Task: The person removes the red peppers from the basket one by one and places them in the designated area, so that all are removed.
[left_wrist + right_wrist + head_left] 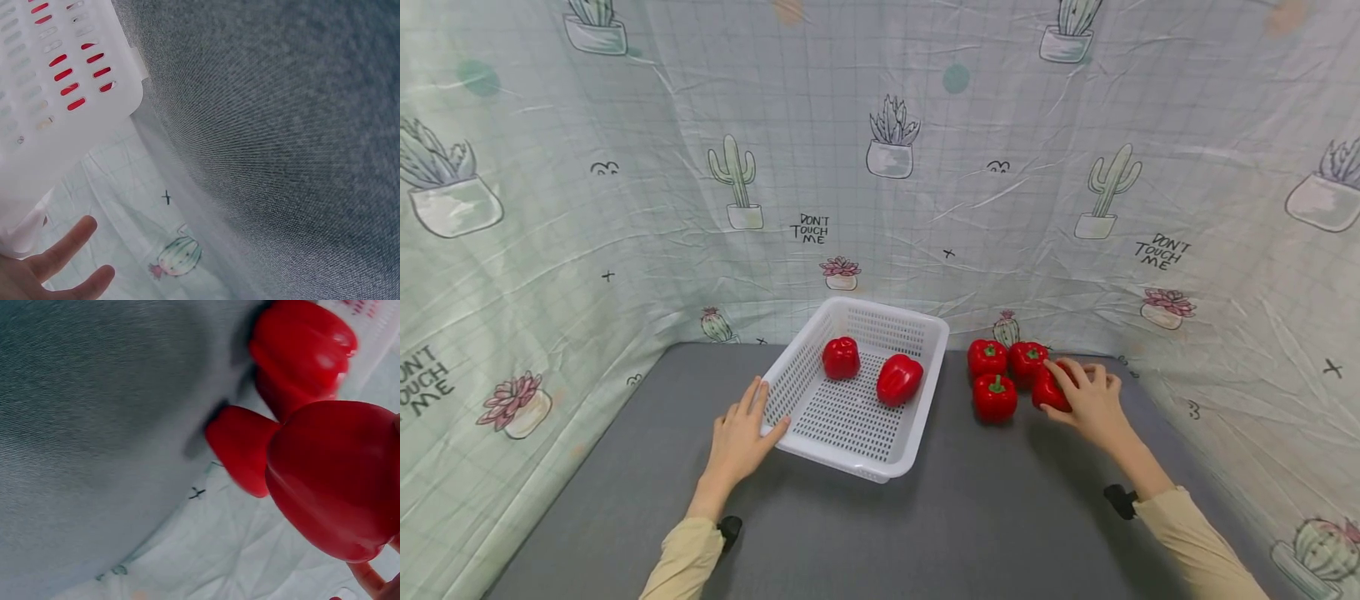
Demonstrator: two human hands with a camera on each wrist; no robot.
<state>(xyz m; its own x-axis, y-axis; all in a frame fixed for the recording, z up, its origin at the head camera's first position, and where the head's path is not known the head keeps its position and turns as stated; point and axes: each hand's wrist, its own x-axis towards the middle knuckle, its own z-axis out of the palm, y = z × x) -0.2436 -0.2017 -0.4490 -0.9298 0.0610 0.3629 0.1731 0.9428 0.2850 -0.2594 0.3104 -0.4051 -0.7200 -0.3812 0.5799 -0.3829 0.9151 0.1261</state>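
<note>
My right hand point(1093, 402) grips a red bell pepper point(1046, 392) at the right of a small group. Large in the right wrist view, this bell pepper point(334, 478) has a fingertip point(365, 578) under it. Close by are three more red bell peppers, one in front point(995, 400), one behind it point(987, 357) and one beside that point(1027, 361). At the left, my left hand point(739, 440) rests against the near-left corner of a white plastic basket point(850, 457), its fingers spread. Inside the basket lie two red bell peppers point(841, 358) point(900, 380).
A dark grey table point(970, 517) lies under everything. Behind it and at both sides hangs a pale curtain point(955, 208) printed with cacti; its lower part meets the table's far edge just behind the basket and the group of bell peppers.
</note>
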